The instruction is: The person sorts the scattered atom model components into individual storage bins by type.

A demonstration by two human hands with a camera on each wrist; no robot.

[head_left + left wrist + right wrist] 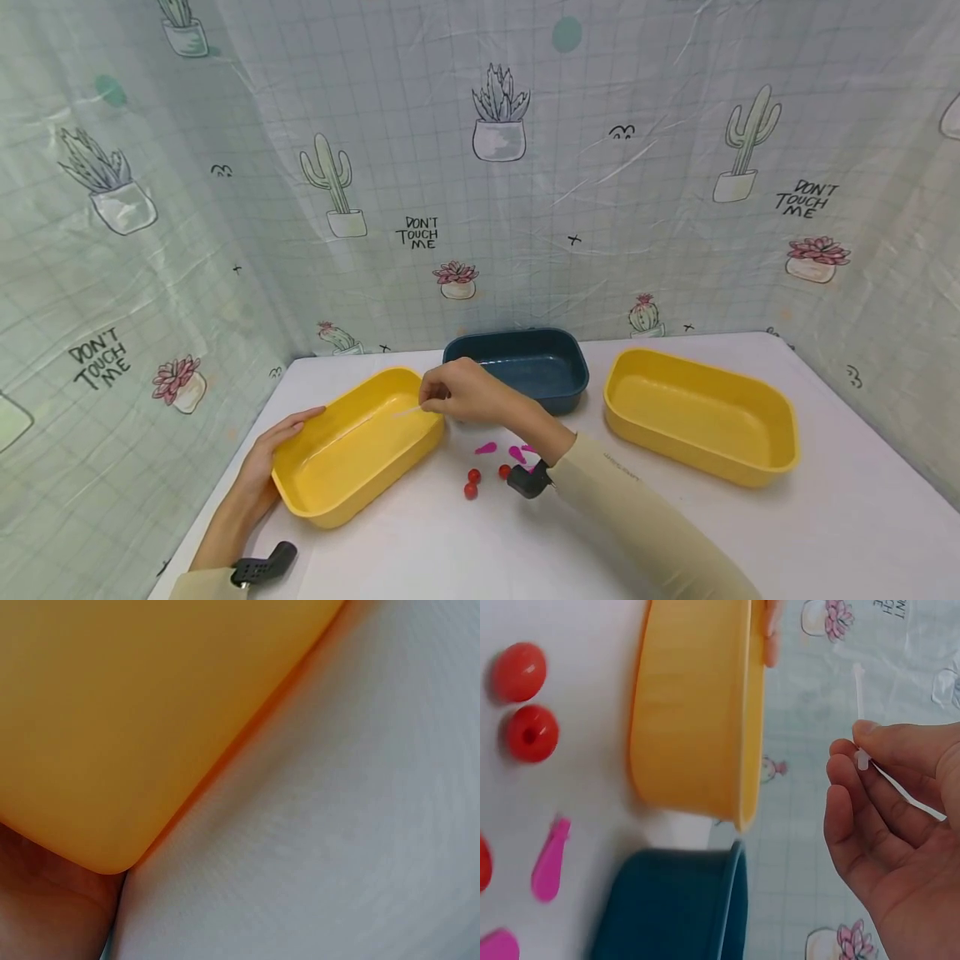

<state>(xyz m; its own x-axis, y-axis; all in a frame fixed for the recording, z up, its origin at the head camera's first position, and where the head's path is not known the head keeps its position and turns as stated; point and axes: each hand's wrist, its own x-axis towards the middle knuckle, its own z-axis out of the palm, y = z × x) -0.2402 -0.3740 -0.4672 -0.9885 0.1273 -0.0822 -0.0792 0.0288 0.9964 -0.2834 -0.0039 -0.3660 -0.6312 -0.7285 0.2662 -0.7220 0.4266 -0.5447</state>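
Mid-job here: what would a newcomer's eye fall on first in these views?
Probably the left yellow bin, with the left hand against its side, and the right yellow bin, with a dark blue bin between them at the back. Next, the right hand pinching a thin white stick above the left bin, then red beads and pink pieces in front of the blue bin.

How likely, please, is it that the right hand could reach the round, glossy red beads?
Probably yes: nothing visible blocks the right hand from the red beads, though it pinches a thin white stick.
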